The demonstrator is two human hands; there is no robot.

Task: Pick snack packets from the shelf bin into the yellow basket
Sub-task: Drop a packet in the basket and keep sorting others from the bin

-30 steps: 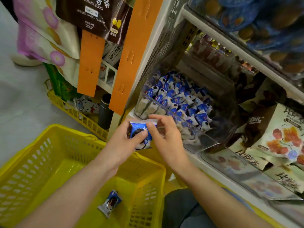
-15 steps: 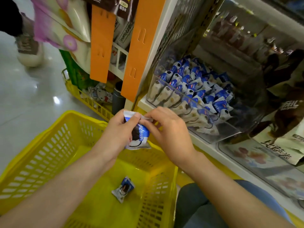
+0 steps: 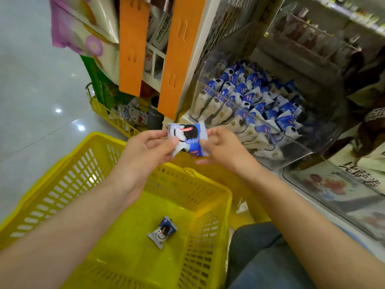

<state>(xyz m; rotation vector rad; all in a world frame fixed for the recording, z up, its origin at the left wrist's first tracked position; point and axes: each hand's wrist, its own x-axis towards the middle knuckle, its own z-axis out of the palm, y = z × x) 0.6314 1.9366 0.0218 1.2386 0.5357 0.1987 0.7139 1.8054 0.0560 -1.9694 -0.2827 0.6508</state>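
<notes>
Both hands are meeting at the middle of the view, just above the far rim of the yellow basket [image 3: 208, 185]. The left hand [image 3: 145, 150] is pinching the left edge of a blue-and-white snack packet [image 3: 188, 138], and the right hand [image 3: 226, 150] is pinching its right edge. The packet is facing up, showing a dark round biscuit print. Several fingertips are tucking behind the wrapper, so how many are gripping it cannot be told.

The basket is spreading toward 7 o'clock from the hands, its near and left sides being cut off by the frame. A second packet [image 3: 163, 231] is lying alone on the basket floor at 6 o'clock.

At 2 o'clock the clear shelf bin [image 3: 300, 150] is holding a heap of matching packets [image 3: 260, 97]. Glare on its front wall is washing out the nearest ones. The shelf goods beyond it at 1 o'clock are blurring into shapes too smeared to name.

At 11 o'clock two orange strips [image 3: 133, 44] are hanging and covering part of the bags behind them. Another yellow basket [image 3: 104, 113] at 10 o'clock is showing only partly. At 5 o'clock a jeans-clad knee [image 3: 260, 257] is running out of frame.
</notes>
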